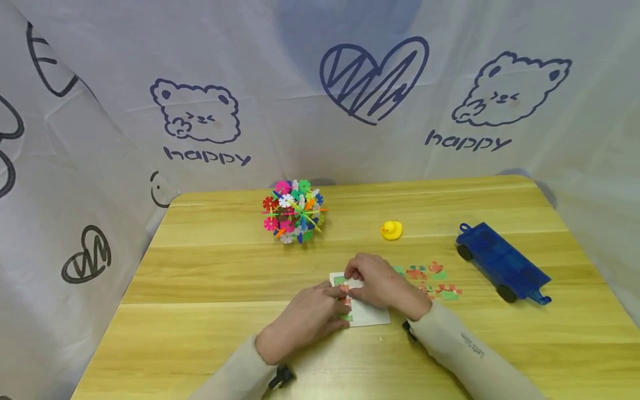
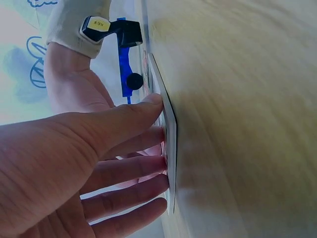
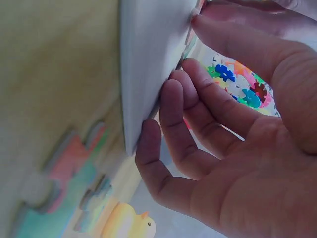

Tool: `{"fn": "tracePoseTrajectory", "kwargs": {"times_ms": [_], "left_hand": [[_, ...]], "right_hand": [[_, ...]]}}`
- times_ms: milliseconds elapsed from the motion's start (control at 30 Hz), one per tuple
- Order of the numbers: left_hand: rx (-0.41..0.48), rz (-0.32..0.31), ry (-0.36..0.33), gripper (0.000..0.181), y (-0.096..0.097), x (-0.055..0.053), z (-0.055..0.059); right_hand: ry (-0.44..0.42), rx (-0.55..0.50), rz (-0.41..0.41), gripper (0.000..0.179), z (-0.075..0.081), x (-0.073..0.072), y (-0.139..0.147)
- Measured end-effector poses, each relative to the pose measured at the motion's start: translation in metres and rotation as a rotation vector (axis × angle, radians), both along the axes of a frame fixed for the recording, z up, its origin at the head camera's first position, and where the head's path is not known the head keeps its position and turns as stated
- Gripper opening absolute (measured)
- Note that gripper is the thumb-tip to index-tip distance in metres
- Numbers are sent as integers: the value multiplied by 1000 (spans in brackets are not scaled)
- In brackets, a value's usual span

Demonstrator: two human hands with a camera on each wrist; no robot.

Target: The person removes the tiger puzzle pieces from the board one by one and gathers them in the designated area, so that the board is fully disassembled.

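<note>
A white puzzle board lies on the table with orange and green jigsaw pieces along its left side. My left hand rests over that side, its fairly straight fingertips touching the pieces and its thumb at the near edge. From the right, my right hand reaches over the board. In the right wrist view its bent fingers touch the board near the edge, while the thumb presses down by a piece. Fingers partly hide the pieces beneath.
Several loose jigsaw pieces lie right of the board. Behind are a yellow rubber duck and a ball of colourful snowflake discs. A blue toy trailer stands at the right. A printed white curtain hangs behind the table.
</note>
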State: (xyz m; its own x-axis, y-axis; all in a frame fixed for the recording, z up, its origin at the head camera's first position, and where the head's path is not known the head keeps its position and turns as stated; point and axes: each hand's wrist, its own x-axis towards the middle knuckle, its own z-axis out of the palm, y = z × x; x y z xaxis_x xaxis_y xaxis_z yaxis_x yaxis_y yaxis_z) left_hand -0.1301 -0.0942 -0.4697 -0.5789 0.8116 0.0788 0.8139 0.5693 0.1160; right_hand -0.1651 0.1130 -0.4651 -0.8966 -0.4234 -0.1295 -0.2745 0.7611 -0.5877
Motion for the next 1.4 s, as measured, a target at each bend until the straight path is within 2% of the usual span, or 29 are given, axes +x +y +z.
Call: {"fn": "tracePoseTrajectory", "kwargs": {"times_ms": [167,367,500,600,833,1067,1400], "left_hand": [[-5,-6,2,17,1,0,-1],[-12,-11,10,15,0,0,-2],[-6,-17,36,15,0,0,-2],[-7,-22,52,15,-1,0,-2],[-4,-25,26,14,-1,0,-3],[-9,-38,45,15,-1,-1,-4],[-2,-17,-19,15,0,-1,-2]], "right_hand": [[-51,2,46,22,4,-5,1],[-100,-3,63,20,2,-8,1],[-91,-15,57,23,0,-5,-3],[-87,-20,23,28,0,-3,-5],[-44,2,-25,30,-2,-2,-4],[-5,-7,-28,34,-3,2,-3],[-18,-8,-29,31,-2,2,-2]]}}
